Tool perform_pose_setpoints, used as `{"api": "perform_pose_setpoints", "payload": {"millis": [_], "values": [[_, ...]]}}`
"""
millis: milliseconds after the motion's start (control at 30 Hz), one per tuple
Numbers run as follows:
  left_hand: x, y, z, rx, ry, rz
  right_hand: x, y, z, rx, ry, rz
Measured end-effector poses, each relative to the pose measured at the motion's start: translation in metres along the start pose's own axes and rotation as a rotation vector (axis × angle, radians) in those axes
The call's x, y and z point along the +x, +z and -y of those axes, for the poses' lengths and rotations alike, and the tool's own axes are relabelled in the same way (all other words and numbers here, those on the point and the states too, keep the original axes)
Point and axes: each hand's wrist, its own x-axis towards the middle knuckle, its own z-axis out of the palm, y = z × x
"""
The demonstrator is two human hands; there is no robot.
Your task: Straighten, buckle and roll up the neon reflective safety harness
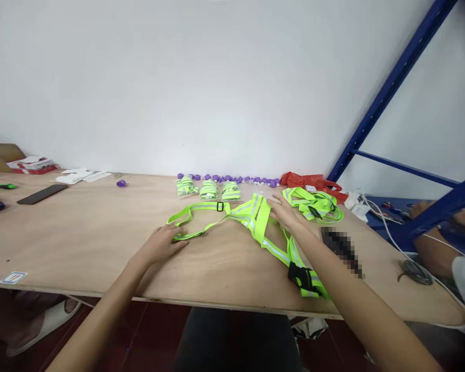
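Observation:
A neon yellow-green reflective strap vest with silvery stripes is spread over the wooden table. Its narrow strap makes a loop on the left, where the fingers of my left hand are bent over the strap. My right hand rests at the wide crossed part, fingers stretched out and touching its right edge. A black buckle lies at the vest's lower end near the table's front edge, partly beside my right forearm. A black slider sits on the upper strap.
Behind the vest lie bagged folded vests and a row of purple rolls. More loose green straps and a red bag are at right, near a blue metal frame. A dark flat slab lies left. Another person's arm shows far right.

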Motion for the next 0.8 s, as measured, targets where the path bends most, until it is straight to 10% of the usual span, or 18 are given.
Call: {"api": "perform_pose_setpoints", "payload": {"millis": [133,367,567,800], "values": [[-0.001,0.002,-0.011,0.019,0.036,0.003,-0.023,-0.004,0.001,-0.163,-0.124,-0.007],[0.019,-0.016,-0.033,-0.246,0.033,-0.098,-0.079,0.028,-0.005,-0.889,-0.330,0.335],[0.016,-0.064,-0.022,-0.553,-0.120,-0.113,-0.071,-0.009,-0.013,-0.879,-0.331,0.279],[0.014,-0.108,-0.034,-0.444,-0.226,-0.434,-0.078,-0.049,-0.005,-0.766,-0.423,0.134]]}}
